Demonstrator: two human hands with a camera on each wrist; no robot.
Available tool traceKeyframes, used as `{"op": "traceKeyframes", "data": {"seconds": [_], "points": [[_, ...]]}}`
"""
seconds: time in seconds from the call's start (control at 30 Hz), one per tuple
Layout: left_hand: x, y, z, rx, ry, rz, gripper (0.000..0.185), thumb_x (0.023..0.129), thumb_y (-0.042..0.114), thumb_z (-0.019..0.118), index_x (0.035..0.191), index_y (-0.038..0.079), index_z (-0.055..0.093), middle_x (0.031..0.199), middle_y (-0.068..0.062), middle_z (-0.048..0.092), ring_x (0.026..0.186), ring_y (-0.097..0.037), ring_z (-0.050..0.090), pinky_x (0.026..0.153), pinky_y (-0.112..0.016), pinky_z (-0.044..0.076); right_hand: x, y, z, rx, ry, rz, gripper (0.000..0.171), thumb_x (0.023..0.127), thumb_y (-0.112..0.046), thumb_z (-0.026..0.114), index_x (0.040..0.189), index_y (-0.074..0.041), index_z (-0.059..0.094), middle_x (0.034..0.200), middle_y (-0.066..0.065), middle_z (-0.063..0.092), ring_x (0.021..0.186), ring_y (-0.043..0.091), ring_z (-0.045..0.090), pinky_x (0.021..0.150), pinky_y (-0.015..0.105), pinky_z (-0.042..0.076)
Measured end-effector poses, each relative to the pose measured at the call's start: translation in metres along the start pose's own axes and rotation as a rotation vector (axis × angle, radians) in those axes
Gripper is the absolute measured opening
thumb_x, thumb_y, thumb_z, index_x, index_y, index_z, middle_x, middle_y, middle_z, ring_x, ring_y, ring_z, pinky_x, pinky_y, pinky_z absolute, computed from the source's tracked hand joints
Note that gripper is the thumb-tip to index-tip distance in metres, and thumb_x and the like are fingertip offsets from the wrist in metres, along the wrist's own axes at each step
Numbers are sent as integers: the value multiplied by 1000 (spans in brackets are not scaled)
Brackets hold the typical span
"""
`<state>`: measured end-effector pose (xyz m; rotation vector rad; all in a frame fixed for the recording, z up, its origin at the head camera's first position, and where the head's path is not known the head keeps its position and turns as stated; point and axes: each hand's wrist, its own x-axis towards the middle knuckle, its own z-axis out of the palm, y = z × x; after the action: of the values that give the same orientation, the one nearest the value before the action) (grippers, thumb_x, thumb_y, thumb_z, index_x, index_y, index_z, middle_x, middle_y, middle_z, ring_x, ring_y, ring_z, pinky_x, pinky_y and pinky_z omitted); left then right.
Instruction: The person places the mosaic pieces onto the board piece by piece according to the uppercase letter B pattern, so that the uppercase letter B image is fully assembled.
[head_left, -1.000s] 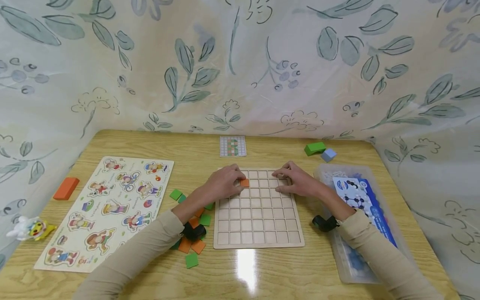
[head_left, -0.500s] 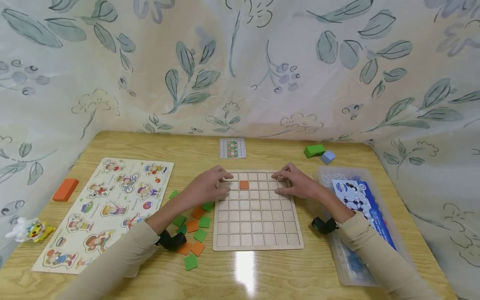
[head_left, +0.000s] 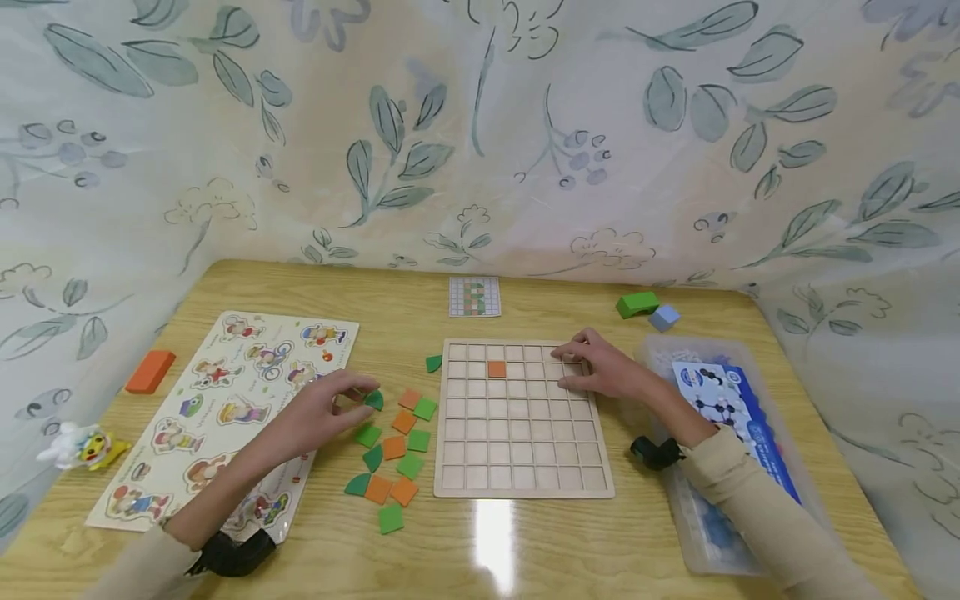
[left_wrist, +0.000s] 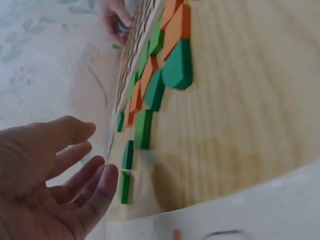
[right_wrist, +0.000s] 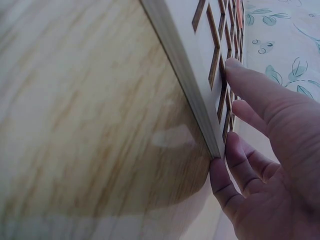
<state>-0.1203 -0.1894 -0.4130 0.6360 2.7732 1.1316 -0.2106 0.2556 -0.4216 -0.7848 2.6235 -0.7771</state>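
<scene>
A wooden grid board (head_left: 519,432) lies at the middle of the table, one orange square tile (head_left: 497,369) sitting in an upper cell. Left of the board are loose orange and green tiles, some square, some with a rounded edge. My left hand (head_left: 318,414) is over this group's far-left side, loosely bent fingertips close by a dark green rounded tile (head_left: 373,400). In the left wrist view, nothing is between the left hand (left_wrist: 60,175)'s fingers. My right hand (head_left: 603,367) rests at the board's upper right, thumb and relaxed fingertips touching its surface and edge, also in the right wrist view.
A patterned card (head_left: 474,297) lies behind the board. On the left are a picture puzzle board (head_left: 243,410), an orange block (head_left: 150,372) and a small toy figure (head_left: 93,448). To the right stand a plastic box (head_left: 716,542), a green block (head_left: 637,304) and a blue block (head_left: 664,317).
My left hand has let go of the orange tile, leaving it in its cell, and has moved left and nearer to the loose tiles. My right hand stays at the board.
</scene>
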Motion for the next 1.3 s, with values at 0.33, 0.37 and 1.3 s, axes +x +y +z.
{"op": "traceKeyframes", "data": {"seconds": [0.33,0.37,1.3], "points": [[-15,-3,-2,-81,23,-23,32,90,12,68,121,6,64,117,-12,61,101,-29,64,71,-23,53,-1,0,-2,-14,-2,6,49,89,-26,70,133,-7,58,115,16,44,103,26,53,81,36,40],[-16,-3,-3,-88,25,-27,33,90,13,68,122,6,63,118,-12,61,102,-29,63,71,-23,53,0,0,-2,-13,-3,11,49,89,-26,70,133,-7,58,115,17,44,103,26,53,81,36,40],[9,-22,-15,-8,-1,-72,39,90,10,68,127,2,59,121,-17,56,107,-35,62,79,-34,52,-2,-1,-2,9,1,0,50,89,-25,71,133,-6,58,114,16,44,105,28,55,79,35,39]]}}
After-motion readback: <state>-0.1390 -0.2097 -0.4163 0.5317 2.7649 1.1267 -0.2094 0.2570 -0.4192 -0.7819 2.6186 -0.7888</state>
